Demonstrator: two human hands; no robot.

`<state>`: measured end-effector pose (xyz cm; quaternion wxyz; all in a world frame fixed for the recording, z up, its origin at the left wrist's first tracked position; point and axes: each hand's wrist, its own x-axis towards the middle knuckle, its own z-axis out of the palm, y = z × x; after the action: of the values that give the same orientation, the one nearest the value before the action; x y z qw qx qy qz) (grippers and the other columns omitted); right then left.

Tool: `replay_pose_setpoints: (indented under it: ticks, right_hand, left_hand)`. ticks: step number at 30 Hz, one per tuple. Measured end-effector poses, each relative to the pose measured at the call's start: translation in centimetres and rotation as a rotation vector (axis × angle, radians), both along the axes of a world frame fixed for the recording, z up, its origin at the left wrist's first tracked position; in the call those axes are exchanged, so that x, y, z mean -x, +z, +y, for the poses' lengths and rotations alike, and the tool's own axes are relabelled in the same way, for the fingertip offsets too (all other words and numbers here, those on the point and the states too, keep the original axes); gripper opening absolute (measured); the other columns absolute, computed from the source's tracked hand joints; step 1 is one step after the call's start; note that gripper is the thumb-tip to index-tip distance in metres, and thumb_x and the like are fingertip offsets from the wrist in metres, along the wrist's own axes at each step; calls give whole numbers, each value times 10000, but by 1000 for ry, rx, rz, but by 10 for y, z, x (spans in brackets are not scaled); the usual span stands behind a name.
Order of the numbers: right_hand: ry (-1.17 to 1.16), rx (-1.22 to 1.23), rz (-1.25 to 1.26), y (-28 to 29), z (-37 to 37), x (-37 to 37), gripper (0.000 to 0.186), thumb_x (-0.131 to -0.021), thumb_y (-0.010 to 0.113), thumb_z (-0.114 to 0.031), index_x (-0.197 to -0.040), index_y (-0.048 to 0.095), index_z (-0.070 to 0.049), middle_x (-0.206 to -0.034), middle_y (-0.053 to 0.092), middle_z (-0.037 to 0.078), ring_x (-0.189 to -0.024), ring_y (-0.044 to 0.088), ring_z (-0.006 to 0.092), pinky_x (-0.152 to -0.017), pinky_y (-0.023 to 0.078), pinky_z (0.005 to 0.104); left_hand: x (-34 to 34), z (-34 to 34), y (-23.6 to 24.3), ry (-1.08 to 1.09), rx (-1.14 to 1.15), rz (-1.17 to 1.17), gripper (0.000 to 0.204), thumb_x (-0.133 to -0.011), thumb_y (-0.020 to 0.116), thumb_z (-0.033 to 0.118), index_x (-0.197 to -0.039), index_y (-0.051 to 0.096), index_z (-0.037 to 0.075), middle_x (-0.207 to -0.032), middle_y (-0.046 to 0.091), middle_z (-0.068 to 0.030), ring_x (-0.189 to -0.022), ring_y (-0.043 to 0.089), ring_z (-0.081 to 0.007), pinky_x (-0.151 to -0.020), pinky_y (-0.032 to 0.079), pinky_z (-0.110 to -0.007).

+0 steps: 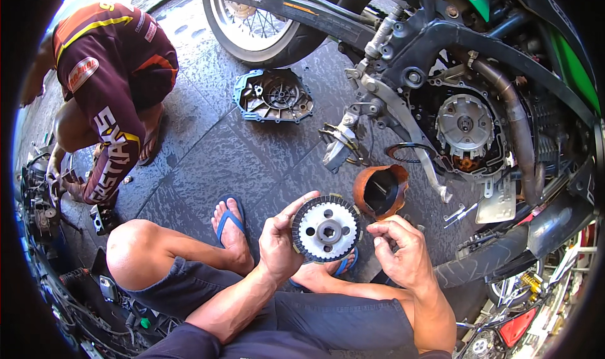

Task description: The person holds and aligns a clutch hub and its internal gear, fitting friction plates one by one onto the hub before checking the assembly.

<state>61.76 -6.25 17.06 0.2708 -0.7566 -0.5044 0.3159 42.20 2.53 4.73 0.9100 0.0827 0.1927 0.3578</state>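
My left hand point(279, 249) grips the clutch pack point(328, 232) by its left edge. The pack has a pale toothed metal disc with several round holes and dark friction plates around it, and its face is turned up toward me. Just right of the pack is my right hand point(401, 252), its fingers curled in toward the thumb. Whether anything small is between those fingers is hidden. A cut orange-brown container point(360, 192) with a dark inside stands right beyond the pack. The clutch basket point(465, 126) sits in the opened engine of the motorcycle at the right.
An engine side cover point(275, 96) lies inside-up on the dark tiled floor point(183, 170). Near the engine, a kick lever point(413, 138) juts out beside a dark ring point(409, 152). The rear wheel point(252, 25) is at the top. Another person point(113, 88) crouches at the left.
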Motion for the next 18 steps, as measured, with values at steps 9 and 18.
replay_pose_setpoints:
  ticks: [9,18]
  right_hand:
    - [64,-20,-64,-1,-2,6,251,-884,646,54,-1112,741,7,-910,675,85,-693,640,120,-638,524,276]
    - [226,-43,22,1,-7,-2,189,-863,635,54,-1007,750,9,-839,657,74,-687,638,123,-620,514,280]
  left_hand:
    - [1,0,-2,-12,-22,-1,717,-976,323,335,-1541,380,-104,-1503,541,-243,-1396,533,-348,-1211,381,-472]
    - [-1,-1,-3,17,-8,-11,724,-990,305,355,-1545,372,-106,-1544,501,-238,-1426,501,-344,-1230,357,-469]
